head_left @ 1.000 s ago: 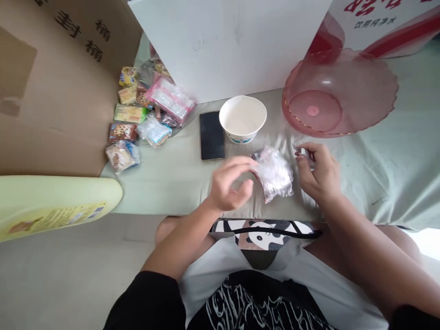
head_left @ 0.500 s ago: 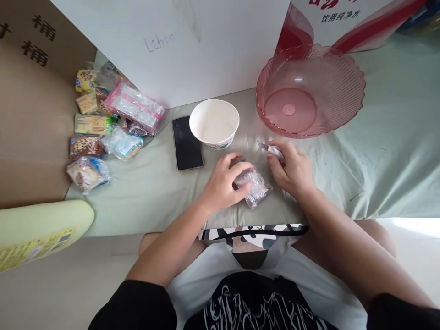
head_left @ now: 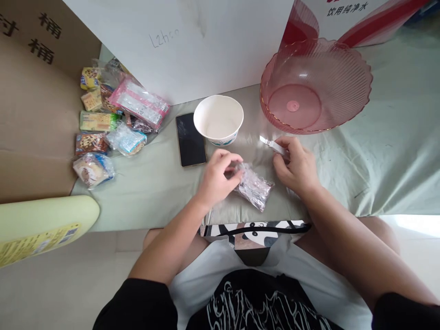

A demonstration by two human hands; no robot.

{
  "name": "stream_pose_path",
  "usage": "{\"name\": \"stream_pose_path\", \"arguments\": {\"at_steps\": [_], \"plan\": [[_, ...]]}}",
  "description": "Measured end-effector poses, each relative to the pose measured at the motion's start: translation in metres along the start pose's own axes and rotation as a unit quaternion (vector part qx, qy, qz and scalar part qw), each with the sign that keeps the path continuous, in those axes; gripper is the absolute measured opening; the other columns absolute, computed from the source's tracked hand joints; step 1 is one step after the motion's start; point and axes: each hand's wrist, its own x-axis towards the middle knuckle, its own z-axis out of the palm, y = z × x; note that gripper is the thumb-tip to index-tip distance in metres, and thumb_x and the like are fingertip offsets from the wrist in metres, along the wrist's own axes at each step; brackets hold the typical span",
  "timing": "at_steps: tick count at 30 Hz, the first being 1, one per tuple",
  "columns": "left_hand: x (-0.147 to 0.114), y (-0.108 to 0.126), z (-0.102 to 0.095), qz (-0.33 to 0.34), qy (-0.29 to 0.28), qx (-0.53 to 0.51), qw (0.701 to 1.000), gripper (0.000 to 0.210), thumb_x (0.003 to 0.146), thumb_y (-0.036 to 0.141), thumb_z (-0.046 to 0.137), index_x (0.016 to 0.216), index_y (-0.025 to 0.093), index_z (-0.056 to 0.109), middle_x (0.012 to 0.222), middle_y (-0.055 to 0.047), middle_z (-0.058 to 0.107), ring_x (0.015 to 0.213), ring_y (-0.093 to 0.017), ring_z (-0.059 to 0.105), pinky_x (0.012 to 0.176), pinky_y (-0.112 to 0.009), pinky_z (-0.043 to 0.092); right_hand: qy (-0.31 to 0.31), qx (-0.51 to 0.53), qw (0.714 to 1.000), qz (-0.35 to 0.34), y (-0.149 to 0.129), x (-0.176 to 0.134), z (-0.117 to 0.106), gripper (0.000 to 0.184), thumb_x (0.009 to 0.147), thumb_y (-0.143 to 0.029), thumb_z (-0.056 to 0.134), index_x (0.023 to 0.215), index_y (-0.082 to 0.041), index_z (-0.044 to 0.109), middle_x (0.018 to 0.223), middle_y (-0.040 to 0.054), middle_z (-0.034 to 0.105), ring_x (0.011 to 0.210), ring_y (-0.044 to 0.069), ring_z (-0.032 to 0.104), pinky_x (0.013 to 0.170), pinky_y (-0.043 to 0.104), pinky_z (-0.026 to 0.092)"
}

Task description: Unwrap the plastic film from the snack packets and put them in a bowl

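Observation:
A clear, crinkled plastic-wrapped packet lies on the green cloth in front of me. My left hand pinches its upper left corner between thumb and fingers; what is inside the wrap cannot be made out. To the right, my right hand is closed around the white handle of a small utility knife, whose short blade points up and left, apart from the packet. Just beyond my left hand stands a white paper bowl, with nothing visible inside it.
A black phone lies left of the bowl. Beyond my right hand sits a pink ribbed plastic basin. Several wrapped snacks are piled at the left, by a cardboard box. A white box stands at the back.
My left hand has shifted from over the packet to its upper left corner, and more of the packet shows. The knife has turned slightly in my right hand. The view has shifted a little.

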Motion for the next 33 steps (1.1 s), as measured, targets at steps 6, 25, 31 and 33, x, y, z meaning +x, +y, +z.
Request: {"name": "stream_pose_path", "arguments": {"at_steps": [6,25,31,33], "plan": [[0.005,-0.001,-0.013,0.053,-0.072,0.045,0.995,0.013,0.086,0.027,0.067,0.097,0.021,0.072,0.107,-0.005,0.064,0.101,-0.019,0.066,0.097,-0.038,0.058,0.006,0.022,1.0,-0.016,-0.001,-0.003,-0.002,0.023,0.083,-0.02,0.055,0.105,-0.026,0.058,0.096,0.0058,0.072,0.075,0.022,0.064,0.067,0.038,0.054],[-0.007,-0.002,0.003,0.124,-0.007,0.193,0.973,0.045,0.093,0.008,0.056,0.13,0.03,0.067,0.134,-0.01,0.048,0.128,-0.026,0.057,0.106,-0.042,0.056,-0.041,0.07,0.997,0.011,-0.009,-0.002,-0.012,0.029,0.086,-0.027,0.055,0.115,-0.023,0.056,0.081,0.0011,0.065,0.059,0.016,0.054,0.062,0.033,0.048],[-0.009,-0.004,0.016,0.126,0.021,0.133,0.983,0.04,0.091,0.014,0.062,0.127,0.031,0.064,0.142,-0.009,0.043,0.134,-0.029,0.053,0.106,-0.045,0.055,-0.161,0.113,0.98,0.011,-0.019,-0.005,-0.01,0.044,0.083,-0.048,0.069,0.116,-0.022,0.06,0.114,0.0091,0.071,0.074,0.02,0.065,0.07,0.035,0.052],[-0.009,-0.006,0.02,0.094,0.027,0.058,0.994,0.053,0.09,0.022,0.065,0.14,0.034,0.05,0.149,-0.011,0.04,0.13,-0.029,0.057,0.101,-0.044,0.058,-0.163,0.135,0.977,0.041,-0.019,-0.006,-0.01,0.041,0.081,-0.045,0.072,0.113,-0.023,0.06,0.108,0.0071,0.073,0.082,0.022,0.067,0.071,0.034,0.053]]}}
